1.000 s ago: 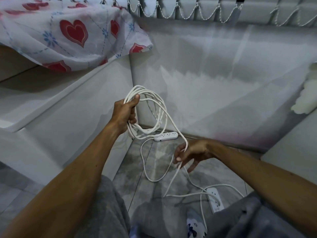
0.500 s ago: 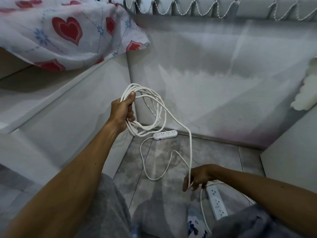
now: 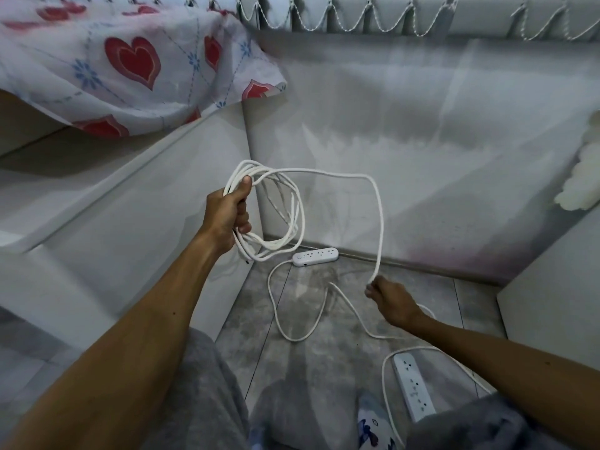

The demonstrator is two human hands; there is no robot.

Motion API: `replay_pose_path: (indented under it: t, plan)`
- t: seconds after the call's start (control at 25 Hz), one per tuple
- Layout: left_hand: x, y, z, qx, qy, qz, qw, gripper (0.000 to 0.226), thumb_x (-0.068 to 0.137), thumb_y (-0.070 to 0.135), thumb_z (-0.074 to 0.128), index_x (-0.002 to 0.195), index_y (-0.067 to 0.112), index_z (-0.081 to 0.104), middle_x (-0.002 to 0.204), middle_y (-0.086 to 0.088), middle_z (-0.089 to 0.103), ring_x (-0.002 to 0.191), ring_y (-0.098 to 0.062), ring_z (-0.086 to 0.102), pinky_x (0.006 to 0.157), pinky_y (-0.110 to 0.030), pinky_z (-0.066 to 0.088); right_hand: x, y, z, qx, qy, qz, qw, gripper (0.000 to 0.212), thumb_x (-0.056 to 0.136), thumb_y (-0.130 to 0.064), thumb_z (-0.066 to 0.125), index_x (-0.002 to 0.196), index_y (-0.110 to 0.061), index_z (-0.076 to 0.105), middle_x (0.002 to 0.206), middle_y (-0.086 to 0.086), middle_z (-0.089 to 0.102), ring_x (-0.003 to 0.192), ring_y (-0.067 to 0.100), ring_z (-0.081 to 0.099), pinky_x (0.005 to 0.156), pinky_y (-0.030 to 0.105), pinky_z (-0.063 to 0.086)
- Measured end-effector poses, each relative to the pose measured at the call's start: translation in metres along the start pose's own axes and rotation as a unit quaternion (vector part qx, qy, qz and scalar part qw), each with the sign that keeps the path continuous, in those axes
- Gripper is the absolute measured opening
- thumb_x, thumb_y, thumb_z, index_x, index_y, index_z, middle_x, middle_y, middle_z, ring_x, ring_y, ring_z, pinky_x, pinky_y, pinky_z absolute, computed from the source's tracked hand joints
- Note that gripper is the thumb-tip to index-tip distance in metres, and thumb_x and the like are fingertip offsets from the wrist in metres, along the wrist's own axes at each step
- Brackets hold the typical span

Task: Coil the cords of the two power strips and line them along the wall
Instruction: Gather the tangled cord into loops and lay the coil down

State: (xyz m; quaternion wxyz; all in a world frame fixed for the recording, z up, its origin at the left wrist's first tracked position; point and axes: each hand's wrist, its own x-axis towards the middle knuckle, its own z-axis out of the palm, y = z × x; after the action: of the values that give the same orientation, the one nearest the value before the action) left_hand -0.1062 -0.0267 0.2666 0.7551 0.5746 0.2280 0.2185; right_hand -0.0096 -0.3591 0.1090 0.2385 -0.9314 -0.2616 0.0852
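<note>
My left hand (image 3: pixel 229 216) is raised and grips a bundle of white cord loops (image 3: pixel 285 219). From the bundle one long strand (image 3: pixel 378 222) arcs right and drops to my right hand (image 3: pixel 391 300), which pinches it low over the floor. A white power strip (image 3: pixel 315 256) lies at the foot of the back wall, its cord looping loose over the tiles. A second white power strip (image 3: pixel 414 386) lies near my right leg with its cord curving around it.
A white cabinet side (image 3: pixel 130 228) stands on the left, with a heart-print cloth (image 3: pixel 130 60) hanging over it. The grey wall (image 3: pixel 422 141) runs across the back. Another white panel (image 3: pixel 558 287) closes the right. My grey-trousered knees and a slipper (image 3: pixel 373 430) fill the bottom.
My right hand dropped toward the floor, slid along the strand, then moved up and right, pulling out a wide new loop. The left hand kept holding the coil in place.
</note>
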Motion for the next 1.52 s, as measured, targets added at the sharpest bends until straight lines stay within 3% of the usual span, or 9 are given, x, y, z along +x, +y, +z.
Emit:
replay_pose_path:
  t: [0.12,0.24,0.4,0.64,0.88,1.08,1.24,1.36,1.52]
  plan:
    - [-0.002,-0.004,0.007,0.039,-0.019,0.006,0.999,0.041,0.094,0.033,0.067,0.065,0.022,0.041,0.048,0.006,0.024,0.037,-0.011,0.019,0.041,-0.020,0.024,0.009,-0.020,-0.009,0.118,0.152,-0.009,0.981,0.010,0.100,-0.019,0.052,0.091,-0.020,0.053,0.081,-0.008,0.068,0.076,0.012,0.065,0.067,0.026,0.041]
    - [-0.002,-0.007,0.011,0.051,-0.017,0.012,0.998,0.042,0.093,0.034,0.069,0.060,0.023,0.045,0.050,0.004,0.024,0.039,-0.012,0.019,0.042,-0.022,0.023,0.020,-0.036,-0.013,0.234,0.157,0.046,0.959,0.013,0.103,-0.026,0.045,0.092,-0.019,0.044,0.078,-0.001,0.071,0.064,0.015,0.067,0.057,0.033,0.055]
    - [-0.002,-0.011,0.007,0.073,-0.016,0.023,0.997,0.042,0.090,0.034,0.072,0.055,0.025,0.050,0.051,0.003,0.026,0.040,-0.013,0.019,0.041,-0.023,0.023,0.033,-0.041,-0.016,0.118,0.161,0.076,0.977,0.017,0.099,-0.018,0.046,0.088,-0.008,0.054,0.082,0.015,0.071,0.078,0.034,0.069,0.069,0.042,0.056]
    - [-0.001,-0.012,0.012,0.079,-0.001,0.052,0.996,0.039,0.087,0.036,0.074,0.052,0.026,0.060,0.050,0.002,0.029,0.042,-0.015,0.023,0.042,-0.025,0.025,0.036,-0.085,-0.029,-0.113,-0.040,-0.081,0.990,0.023,0.092,-0.012,0.051,0.106,-0.001,0.066,0.112,0.026,0.067,0.099,0.039,0.065,0.073,0.032,0.046]
    - [-0.009,-0.029,0.031,0.214,-0.094,0.100,0.967,0.029,0.088,0.037,0.073,0.069,0.020,0.059,0.046,0.004,0.049,0.036,-0.015,0.044,0.038,-0.023,0.038,0.022,-0.163,-0.006,-0.224,-0.206,-0.283,0.910,0.030,0.092,-0.027,0.049,0.094,-0.004,0.069,0.101,0.023,0.070,0.094,0.039,0.066,0.075,0.036,0.053]
    - [-0.008,-0.050,0.029,0.346,-0.206,0.070,0.913,0.023,0.092,0.028,0.072,0.089,0.005,0.070,0.068,0.000,0.069,0.058,-0.011,0.063,0.056,-0.024,0.048,0.034,-0.193,-0.032,-0.069,-0.179,-0.374,0.908,0.018,0.087,-0.015,0.056,0.095,-0.011,0.072,0.092,0.013,0.071,0.088,0.029,0.064,0.079,0.037,0.051]
    - [-0.008,-0.048,0.020,0.283,-0.235,0.014,0.930,0.029,0.095,0.035,0.066,0.073,0.019,0.075,0.061,-0.003,0.068,0.052,-0.014,0.063,0.049,-0.023,0.050,0.043,-0.178,-0.047,0.101,-0.129,-0.323,0.932,0.021,0.083,-0.002,0.059,0.097,-0.010,0.072,0.087,-0.005,0.070,0.078,-0.001,0.062,0.073,0.022,0.048]
    - [-0.003,-0.041,0.016,0.288,-0.241,-0.005,0.927,0.038,0.092,0.042,0.062,0.078,0.008,0.072,0.064,-0.015,0.068,0.044,-0.024,0.060,0.042,-0.029,0.051,0.051,-0.171,-0.048,0.180,-0.051,-0.274,0.943,0.017,0.080,-0.009,0.068,0.091,-0.019,0.059,0.080,-0.005,0.066,0.073,0.008,0.062,0.066,0.031,0.050]
    - [-0.004,-0.039,0.017,0.295,-0.255,-0.053,0.919,0.050,0.085,0.066,0.064,0.059,0.024,0.065,0.048,-0.001,0.044,0.040,-0.015,0.036,0.042,-0.026,0.036,0.070,-0.161,-0.048,0.163,0.026,-0.248,0.955,0.053,0.073,-0.031,0.085,0.110,-0.015,0.052,0.103,0.005,0.058,0.089,0.015,0.056,0.077,0.029,0.050]
